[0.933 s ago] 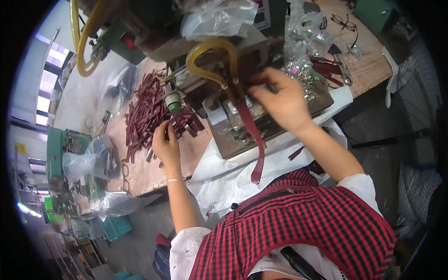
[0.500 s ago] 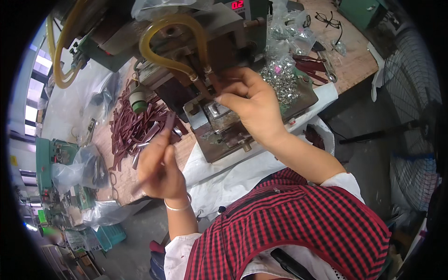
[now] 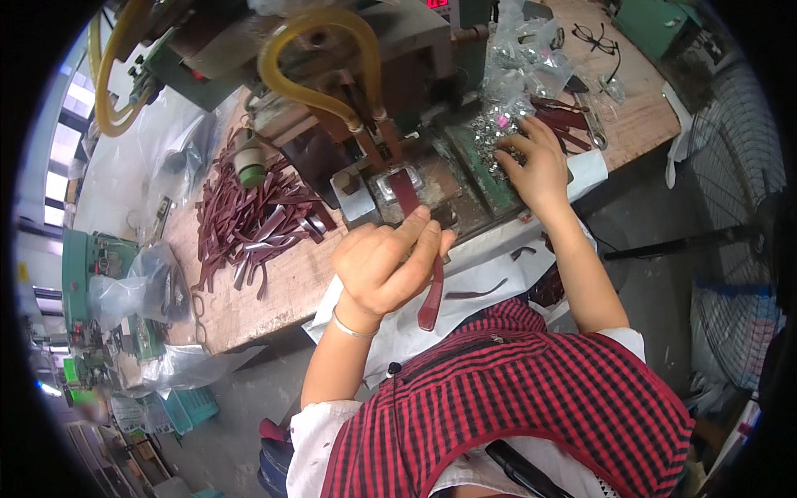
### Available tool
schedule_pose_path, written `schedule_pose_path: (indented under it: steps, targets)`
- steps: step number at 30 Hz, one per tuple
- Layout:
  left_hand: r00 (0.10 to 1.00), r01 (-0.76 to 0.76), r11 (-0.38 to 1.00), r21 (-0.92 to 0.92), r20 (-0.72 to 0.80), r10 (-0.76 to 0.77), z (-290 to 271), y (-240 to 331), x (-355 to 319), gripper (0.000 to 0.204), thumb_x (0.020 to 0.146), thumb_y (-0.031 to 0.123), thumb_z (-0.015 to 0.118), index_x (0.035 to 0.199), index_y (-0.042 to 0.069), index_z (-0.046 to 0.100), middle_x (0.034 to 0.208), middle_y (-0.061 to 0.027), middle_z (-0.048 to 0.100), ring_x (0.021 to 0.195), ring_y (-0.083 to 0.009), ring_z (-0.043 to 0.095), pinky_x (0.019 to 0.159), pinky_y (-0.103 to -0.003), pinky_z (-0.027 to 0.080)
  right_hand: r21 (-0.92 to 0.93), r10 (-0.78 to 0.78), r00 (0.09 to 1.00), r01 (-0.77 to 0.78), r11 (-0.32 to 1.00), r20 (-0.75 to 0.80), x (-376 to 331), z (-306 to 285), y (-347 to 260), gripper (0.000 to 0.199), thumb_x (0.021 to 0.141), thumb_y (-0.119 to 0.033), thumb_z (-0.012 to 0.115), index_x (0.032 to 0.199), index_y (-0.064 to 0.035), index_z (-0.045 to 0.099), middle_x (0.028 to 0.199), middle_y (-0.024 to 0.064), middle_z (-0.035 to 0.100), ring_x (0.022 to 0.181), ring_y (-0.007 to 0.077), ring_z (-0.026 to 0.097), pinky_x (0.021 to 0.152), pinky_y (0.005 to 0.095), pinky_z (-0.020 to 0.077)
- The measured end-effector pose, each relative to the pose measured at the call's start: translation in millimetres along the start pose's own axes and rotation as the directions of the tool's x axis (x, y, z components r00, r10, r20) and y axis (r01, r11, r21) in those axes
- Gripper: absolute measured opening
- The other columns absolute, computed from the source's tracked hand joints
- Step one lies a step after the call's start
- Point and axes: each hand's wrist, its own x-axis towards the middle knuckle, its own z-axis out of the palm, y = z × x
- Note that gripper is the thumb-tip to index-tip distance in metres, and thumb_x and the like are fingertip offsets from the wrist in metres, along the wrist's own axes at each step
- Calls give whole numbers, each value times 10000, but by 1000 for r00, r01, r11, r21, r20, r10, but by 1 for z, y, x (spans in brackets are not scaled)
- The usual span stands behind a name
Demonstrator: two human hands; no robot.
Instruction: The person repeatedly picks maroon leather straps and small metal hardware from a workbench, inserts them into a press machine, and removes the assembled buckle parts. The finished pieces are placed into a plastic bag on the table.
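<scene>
My left hand (image 3: 378,264) is closed around a dark red eyeglass temple (image 3: 429,307). The temple's upper end rests on the small metal seat (image 3: 384,187) of a bench machine, just below two copper-coloured prongs (image 3: 383,143). Its wider lower end hangs out below my fingers. At the right of the machine, my right hand (image 3: 538,170) is over a heap of small silvery metal parts (image 3: 488,133). Its thumb and fingers are apart, with the fingertips at the edge of the heap; nothing shows between them.
Left of the machine lies a pile of dark red temples (image 3: 257,220). A yellow hose (image 3: 270,62) loops above the prongs. Clear plastic bags (image 3: 519,46), eyeglasses (image 3: 596,37) and more red temples (image 3: 558,116) are at the back right. A large fan (image 3: 730,183) stands at the right.
My left hand has moved right from beside the pile, bringing the temple onto the machine's seat. My right hand has gone from the prongs to the heap of metal parts.
</scene>
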Motion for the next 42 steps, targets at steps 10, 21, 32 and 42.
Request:
schedule_pose_path:
  steps: [10,21,32,42]
  targets:
    - [988,154,978,-143,-1,-155,-7,11,-5,307,761,86,857,1040,50,732,1055,-137,759,656,-190,665,523,-295,493,-24,-358,918,367,930,170,28,20,-2,352,784,-49,712,1125,-38,625,1335,144,617,1311,357,546,974,478,514]
    - [818,541,766,346,-8,-575,-135,-54,-66,171,874,-120,680,1005,-31,745,983,-126,719,780,-177,662,662,-291,528,648,286,952,-285,706,107,18,16,-15,125,915,-100,761,997,-21,709,805,-16,676,733,45,580,672,210,447]
    - [690,477,651,590,208,-693,-102,-135,-200,283,803,-31,663,1070,43,719,1133,-100,704,1003,-334,675,876,-407,545,496,353,935,-324,806,37,-19,-19,-3,162,919,-64,710,1066,6,720,951,65,745,880,143,681,832,270,518]
    - [653,732,566,379,-153,-742,-51,-133,-135,167,965,202,701,1028,49,727,957,-147,748,826,-301,726,713,-354,553,765,1,983,-142,628,182,28,-33,-123,183,873,-15,711,1053,10,700,970,72,749,925,150,700,858,288,536]
